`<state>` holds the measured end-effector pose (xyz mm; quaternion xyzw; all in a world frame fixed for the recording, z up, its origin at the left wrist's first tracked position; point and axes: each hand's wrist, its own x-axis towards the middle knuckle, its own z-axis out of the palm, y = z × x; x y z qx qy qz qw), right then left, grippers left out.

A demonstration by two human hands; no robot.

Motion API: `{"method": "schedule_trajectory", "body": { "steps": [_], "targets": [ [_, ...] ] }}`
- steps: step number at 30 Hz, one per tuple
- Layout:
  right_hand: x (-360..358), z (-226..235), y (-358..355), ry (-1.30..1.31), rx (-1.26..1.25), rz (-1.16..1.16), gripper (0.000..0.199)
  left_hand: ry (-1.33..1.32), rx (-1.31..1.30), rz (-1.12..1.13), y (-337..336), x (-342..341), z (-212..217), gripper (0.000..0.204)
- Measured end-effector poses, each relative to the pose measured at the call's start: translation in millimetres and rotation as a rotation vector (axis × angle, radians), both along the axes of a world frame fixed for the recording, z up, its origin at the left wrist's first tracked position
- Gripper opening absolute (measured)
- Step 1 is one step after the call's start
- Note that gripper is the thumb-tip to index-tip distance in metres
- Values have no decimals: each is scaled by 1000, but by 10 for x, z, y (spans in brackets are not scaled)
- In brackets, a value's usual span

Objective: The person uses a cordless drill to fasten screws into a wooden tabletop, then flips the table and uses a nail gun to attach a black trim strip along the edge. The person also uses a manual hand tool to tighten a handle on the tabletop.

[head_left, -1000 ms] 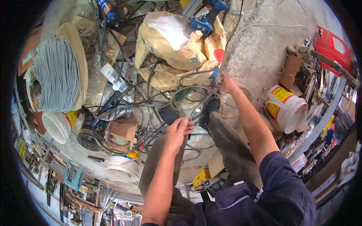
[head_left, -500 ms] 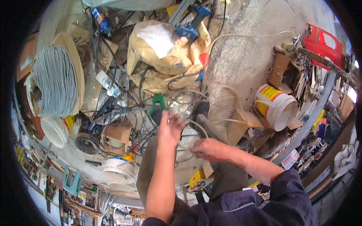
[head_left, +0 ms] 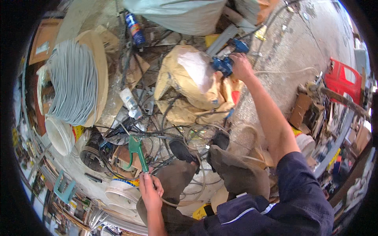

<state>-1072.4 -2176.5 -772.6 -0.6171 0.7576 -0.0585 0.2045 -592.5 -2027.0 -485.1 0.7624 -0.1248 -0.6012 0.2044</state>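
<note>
My left hand grips the handle of a green hand tool, whose head points up into a tangle of black and grey cables. My right hand reaches far forward and rests on a blue power tool lying on a crumpled tan paper sack. Whether the fingers close around the blue tool is hard to tell. My knees and dark shoes show between the two arms.
A large spool of grey cable stands at the left, with white buckets below it. A blue spray can lies at the top. A red crate, cardboard boxes and a yellow-labelled tub crowd the right.
My right hand has swung from near my knees out to the blue power tool. My left hand has dropped back toward me and now holds the green tool.
</note>
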Motion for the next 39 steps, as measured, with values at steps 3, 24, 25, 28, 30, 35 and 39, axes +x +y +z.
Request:
{"method": "schedule_trajectory", "body": {
  "steps": [3,24,25,28,30,35,39],
  "targets": [
    [151,17,-357,472,382,392,35,9,-47,30,84,86,54,41],
    [-13,1281,1671,-139,826,-172,31,-290,-104,801,1396,1719,1138,45],
    [2,1575,1816,-204,818,-203,29,-316,-57,806,1614,1884,1140,44],
    [-45,2315,2442,-322,708,-267,23,-392,58,823,2189,2247,1118,43],
    [60,2817,2527,-305,721,-230,20,-469,100,860,2542,2435,1132,43],
    [799,4454,2768,-568,597,-262,20,-776,305,623,3316,2525,709,53],
    [1313,5530,2762,-755,566,-244,16,-666,308,405,3425,1634,878,62]
  ]
}}
